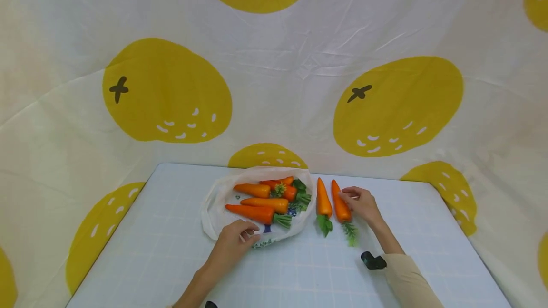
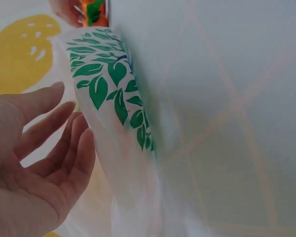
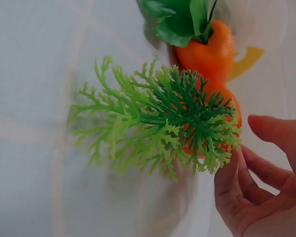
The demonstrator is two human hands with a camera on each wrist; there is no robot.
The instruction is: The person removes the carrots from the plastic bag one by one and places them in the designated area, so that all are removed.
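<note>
A white plastic bag with printed green leaves lies spread on the table, several toy carrots on top of it. My left hand hovers at the bag's near left edge, fingers loosely bent around nothing. To the right of the bag lie two more carrots side by side, tips pointing away: one with broad leaves and one with feathery greens. My right hand is at the right side of the feathery carrot; its fingertips are right at the carrot, while the thumb stands apart from it.
The light table has a faint grid pattern. Behind it and at both sides hangs a white cloth printed with large yellow fruit. Dark wrist cameras sit on the forearms.
</note>
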